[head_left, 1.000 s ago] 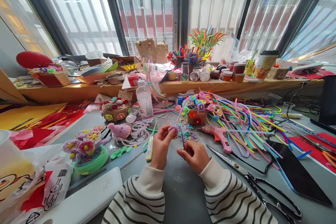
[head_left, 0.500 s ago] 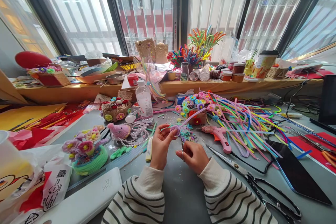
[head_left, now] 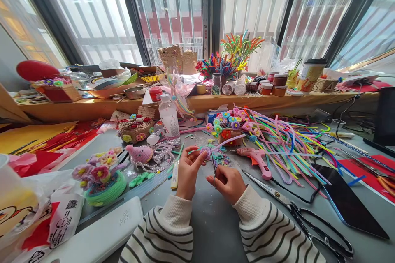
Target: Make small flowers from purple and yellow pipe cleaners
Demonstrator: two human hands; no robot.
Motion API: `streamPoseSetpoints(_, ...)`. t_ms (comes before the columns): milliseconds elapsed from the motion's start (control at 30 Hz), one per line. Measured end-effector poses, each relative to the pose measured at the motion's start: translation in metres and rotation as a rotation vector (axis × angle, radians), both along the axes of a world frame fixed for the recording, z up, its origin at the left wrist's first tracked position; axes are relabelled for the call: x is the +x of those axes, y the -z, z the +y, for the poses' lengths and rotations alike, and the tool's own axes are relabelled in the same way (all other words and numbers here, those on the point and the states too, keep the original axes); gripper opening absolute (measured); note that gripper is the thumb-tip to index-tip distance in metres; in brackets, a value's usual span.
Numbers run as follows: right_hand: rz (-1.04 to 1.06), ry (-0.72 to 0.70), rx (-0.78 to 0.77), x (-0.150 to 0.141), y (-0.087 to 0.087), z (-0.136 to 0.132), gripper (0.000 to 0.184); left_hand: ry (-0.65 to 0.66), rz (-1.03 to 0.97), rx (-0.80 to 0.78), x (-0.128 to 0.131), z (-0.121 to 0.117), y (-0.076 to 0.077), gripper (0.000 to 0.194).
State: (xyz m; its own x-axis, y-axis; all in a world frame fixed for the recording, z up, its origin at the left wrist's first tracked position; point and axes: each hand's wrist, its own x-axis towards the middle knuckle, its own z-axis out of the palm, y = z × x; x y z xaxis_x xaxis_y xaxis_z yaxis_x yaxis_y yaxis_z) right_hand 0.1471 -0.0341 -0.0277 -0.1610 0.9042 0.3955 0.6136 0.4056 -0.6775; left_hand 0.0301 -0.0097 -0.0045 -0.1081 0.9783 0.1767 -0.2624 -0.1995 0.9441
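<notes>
My left hand [head_left: 189,171] pinches a small lilac piece of bent pipe cleaner [head_left: 204,154] between thumb and fingertips. One loose end of the lilac stem [head_left: 230,141] sticks out to the upper right. In my right hand [head_left: 227,183] is a small pair of scissors [head_left: 214,167], its handles in my closed fingers. The blades point up and away, right beside the lilac stem; whether they touch it I cannot tell. Behind both hands lies a heap of colourful clippings [head_left: 220,158].
Right of the hands lie a pink glue gun [head_left: 257,162], large scissors [head_left: 282,197], a dark phone [head_left: 348,201] and many pipe cleaners [head_left: 286,144]. Leftward are a bottle [head_left: 169,121], pearl strings [head_left: 162,158], a flower pot ornament [head_left: 105,187] and a white power bank [head_left: 101,230].
The lilac stem's free end has dipped lower and lies flatter than before. Both hands stay almost in the same place, with the scissors still by the stem.
</notes>
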Motion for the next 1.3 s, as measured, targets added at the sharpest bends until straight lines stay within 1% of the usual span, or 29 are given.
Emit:
streamPoseSetpoints(133,-0.024,0.01,-0.003,-0.0002,0.0008,0.0,0.037,0.011,0.017,-0.016,0.0002,0.0001,-0.0008,0.03)
streamPoseSetpoints(467,-0.036,-0.013,-0.005,-0.0001,0.0011,-0.0011,0.036,-0.016,0.041,-0.007,0.0,0.0002,0.001,0.03)
streamPoseSetpoints(733,0.015,-0.028,0.016,0.0003,0.0031,0.0013,0.038,-0.027,0.042,0.016,-0.0006,0.0018,0.0026,0.028)
streamPoseSetpoints(933,0.039,-0.016,0.001,0.0001,0.002,0.0007,0.037,-0.099,0.025,0.032,-0.0013,0.0017,0.0032,0.03)
streamPoseSetpoints(1133,-0.019,-0.024,-0.028,-0.0009,0.0024,-0.0003,0.039,-0.086,0.017,0.023,-0.0014,0.0,-0.0002,0.035)
streamPoseSetpoints(1300,-0.035,-0.018,-0.035,-0.0008,0.0026,-0.0008,0.039,-0.078,0.019,0.027,-0.0009,-0.0007,-0.0009,0.034)
